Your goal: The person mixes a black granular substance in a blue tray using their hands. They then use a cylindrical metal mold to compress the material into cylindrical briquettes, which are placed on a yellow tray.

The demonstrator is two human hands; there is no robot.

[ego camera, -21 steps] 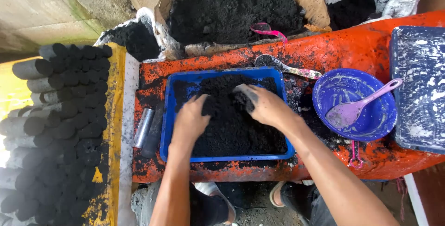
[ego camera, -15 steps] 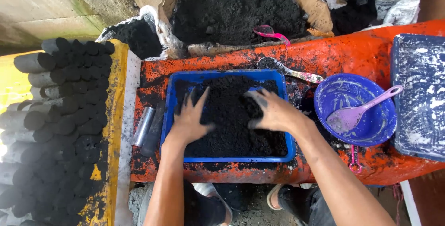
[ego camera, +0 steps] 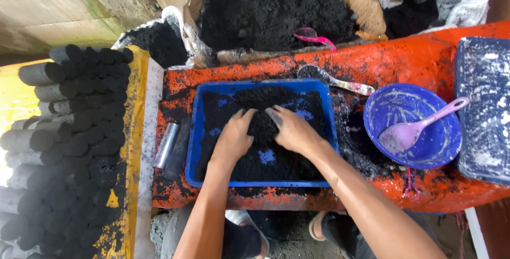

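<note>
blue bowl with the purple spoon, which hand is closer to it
Right. The right hand rests in the black powder of the blue tray, on the side toward the blue bowl; the left hand lies farther away, beyond the right.

Stacked black cylinders at one side — blue bowl with purple spoon.

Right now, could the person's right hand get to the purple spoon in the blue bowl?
Probably yes. The right hand lies in the blue tray, and the purple spoon rests uncovered in the blue bowl just beside it, with nothing standing between them.
</note>
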